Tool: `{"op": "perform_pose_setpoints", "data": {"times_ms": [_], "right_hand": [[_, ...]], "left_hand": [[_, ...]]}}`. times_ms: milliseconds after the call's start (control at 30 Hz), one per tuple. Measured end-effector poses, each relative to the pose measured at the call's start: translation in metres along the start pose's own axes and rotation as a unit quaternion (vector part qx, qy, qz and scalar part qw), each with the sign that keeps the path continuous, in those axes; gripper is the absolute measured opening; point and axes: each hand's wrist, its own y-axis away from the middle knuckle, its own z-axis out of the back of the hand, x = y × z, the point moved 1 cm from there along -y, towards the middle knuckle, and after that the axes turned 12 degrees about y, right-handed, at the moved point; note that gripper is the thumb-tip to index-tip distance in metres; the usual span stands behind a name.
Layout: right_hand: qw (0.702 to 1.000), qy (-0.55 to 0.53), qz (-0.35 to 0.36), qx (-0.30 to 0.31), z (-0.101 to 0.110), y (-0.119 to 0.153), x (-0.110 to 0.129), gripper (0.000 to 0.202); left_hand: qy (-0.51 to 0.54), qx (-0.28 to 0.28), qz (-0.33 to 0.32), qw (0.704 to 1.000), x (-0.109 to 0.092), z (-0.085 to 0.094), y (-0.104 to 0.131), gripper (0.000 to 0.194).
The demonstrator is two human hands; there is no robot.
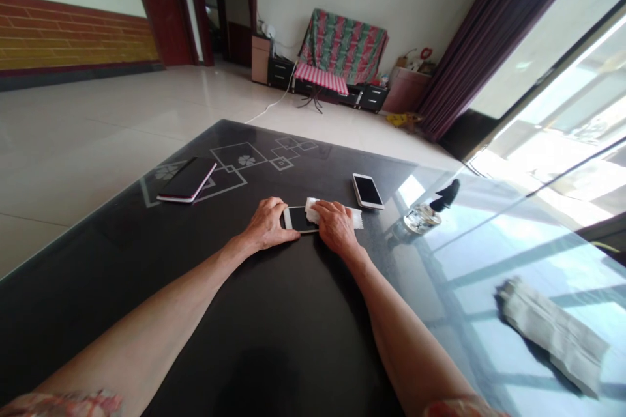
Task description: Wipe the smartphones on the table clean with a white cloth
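1. One phone (299, 219) lies on the table (141, 244) between my hands.
2. My left hand (268, 225) holds its end.
3. My right hand (337, 227) presses a tissue (358, 218) on it; I can't tell if it's pinched.
4. I think I'm wiping; more wiping needs my left hand steady.
5. Another phone (368, 191) lies near.

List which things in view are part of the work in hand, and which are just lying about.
In use: phone in left hand, white wipe under right hand.

Apparently lying about: second phone, dark flat case, black-topped bottle, crumpled grey bundle.
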Motion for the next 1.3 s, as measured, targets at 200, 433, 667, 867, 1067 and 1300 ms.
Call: {"op": "perform_pose_setpoints", "data": {"times_ms": [200,433,667,867,1067,1300], "right_hand": [[0.992,0.037,-0.12,-0.02,-0.01,0.002,-0.018,0.035],[0.998,0.018,-0.059,-0.021,-0.003,0.004,0.008,0.033],[1.0,-0.009,0.017,-0.024,0.004,0.006,0.028,0.031],[0.998,0.01,-0.045,-0.03,-0.003,0.004,0.007,0.03],[0.989,0.037,-0.135,-0.038,-0.008,0.004,-0.014,0.03],[0.997,0.023,-0.07,-0.035,0.0,0.006,-0.002,0.029]], "left_hand": [[-0.001,0.008,0.007,1.0,0.001,-0.001,0.0,0.062],[-0.026,0.021,0.005,0.999,0.003,-0.003,-0.003,0.06],[-0.039,0.027,0.01,0.999,0.005,-0.005,-0.004,0.059],[-0.032,0.024,0.017,0.999,0.004,-0.003,-0.003,0.061],[-0.03,0.03,0.016,0.999,0.004,-0.002,-0.003,0.063],[-0.024,0.007,0.017,1.0,0.004,-0.003,-0.004,0.057]]}}
